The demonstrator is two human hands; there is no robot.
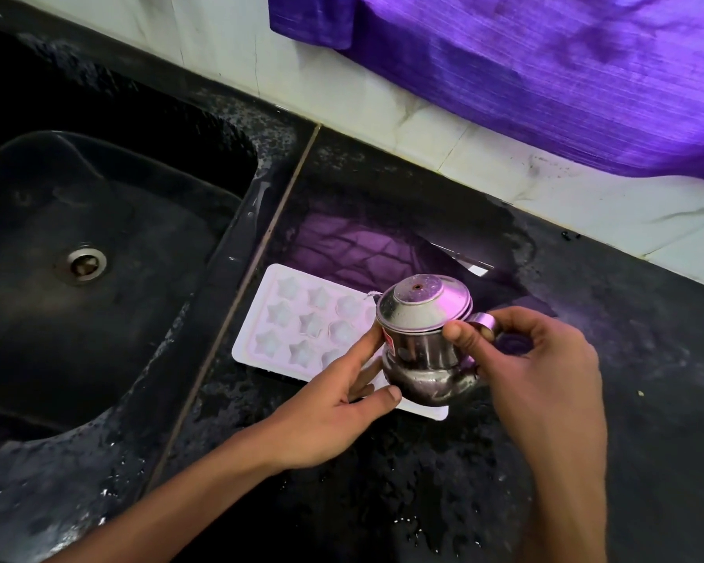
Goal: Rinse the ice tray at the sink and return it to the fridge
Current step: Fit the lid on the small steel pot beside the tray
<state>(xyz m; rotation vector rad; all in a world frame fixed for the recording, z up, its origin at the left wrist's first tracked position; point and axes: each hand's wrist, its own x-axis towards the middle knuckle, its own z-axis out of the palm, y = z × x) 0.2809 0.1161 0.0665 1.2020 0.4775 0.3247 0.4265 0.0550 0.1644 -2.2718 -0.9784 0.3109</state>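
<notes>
Ice tray [301,327]: white, star-shaped cells, flat on wet black bench [586,359], sink [98,237] at 9 o'clock.
Left hand [342,384]: fingers around steel pot [423,351] over tray.
Right hand [537,359]: pinches pot rim.

Steel pot [423,339] and both hands block the ice tray's [285,319] right half. Left half lies exposed; bare worktop [626,359] to the right, sink [78,237] just left.

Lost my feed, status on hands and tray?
Both hands, left hand and right hand, hold steel pot. Ice tray flat on counter, under pot. Sink beside it.
</notes>
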